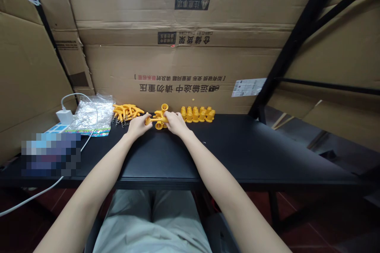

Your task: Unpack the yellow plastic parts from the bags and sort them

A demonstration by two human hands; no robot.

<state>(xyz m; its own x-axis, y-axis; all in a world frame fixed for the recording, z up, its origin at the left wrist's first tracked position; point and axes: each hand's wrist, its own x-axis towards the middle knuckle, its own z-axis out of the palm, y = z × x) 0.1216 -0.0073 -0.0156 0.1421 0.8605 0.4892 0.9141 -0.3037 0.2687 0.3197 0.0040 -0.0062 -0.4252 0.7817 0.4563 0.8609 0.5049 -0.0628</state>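
Left hand point(139, 127) and right hand point(177, 123) grasp yellow piece point(156, 119) between them; we judge two-handed working step, next move calling for steady alignment.

On the right I see wide passage over the black table point(246, 146), up to the black post point(292, 53) behind. Cardboard point(178, 61) at the back stops any farther reach. Standing yellow pieces point(195, 115) are just beside the right hand point(175, 124); left of the left hand point(139, 126), a yellow pile point(127, 110), plastic bag point(84, 116) and white cable point(35, 197) crowd the way.
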